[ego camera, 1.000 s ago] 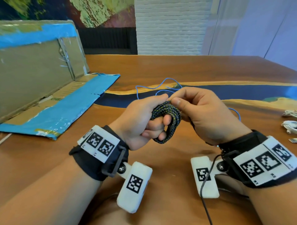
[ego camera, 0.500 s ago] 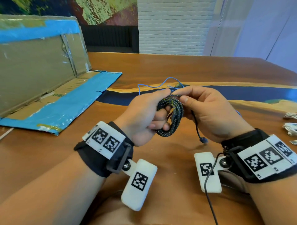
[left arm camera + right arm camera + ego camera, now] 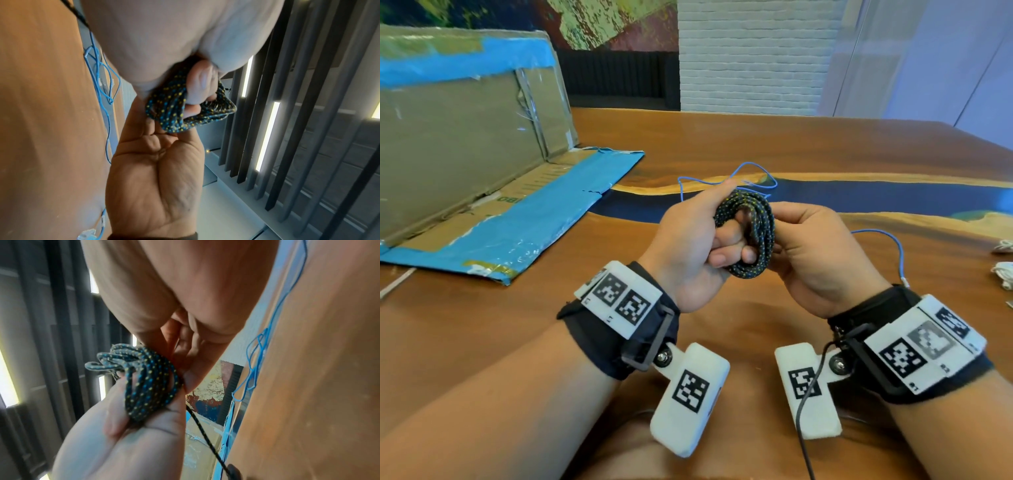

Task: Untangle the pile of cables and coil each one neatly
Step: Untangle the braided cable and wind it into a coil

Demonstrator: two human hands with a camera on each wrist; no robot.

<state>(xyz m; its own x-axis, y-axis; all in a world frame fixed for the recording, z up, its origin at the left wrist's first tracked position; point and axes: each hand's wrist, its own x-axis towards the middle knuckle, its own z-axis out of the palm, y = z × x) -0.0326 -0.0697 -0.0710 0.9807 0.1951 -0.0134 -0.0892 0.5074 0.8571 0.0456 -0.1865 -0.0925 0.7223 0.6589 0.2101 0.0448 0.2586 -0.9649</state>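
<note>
A black braided cable (image 3: 755, 222) flecked with yellow and blue is wound into a small coil, held above the table. My left hand (image 3: 726, 241) grips the coil with its fingers hooked through the loops, thumb on top. My right hand (image 3: 786, 222) is against the coil's right side and pinches its strands. In the left wrist view the coil (image 3: 174, 110) sits between my left fingers (image 3: 200, 86) and the right hand (image 3: 156, 178). In the right wrist view the coil (image 3: 148, 386) lies on the left palm, and a loose black tail (image 3: 205, 431) trails from it.
A thin blue cable (image 3: 743, 169) lies tangled on the wooden table (image 3: 756, 137) beyond my hands and trails right (image 3: 899, 250). White cables (image 3: 1003, 274) sit at the right edge. An opened cardboard box (image 3: 465, 137) with blue tape occupies the left.
My right hand has shifted from the top of the coil to its right side. The tail with the plug that hung below the hands half a second ago no longer shows in the head view.
</note>
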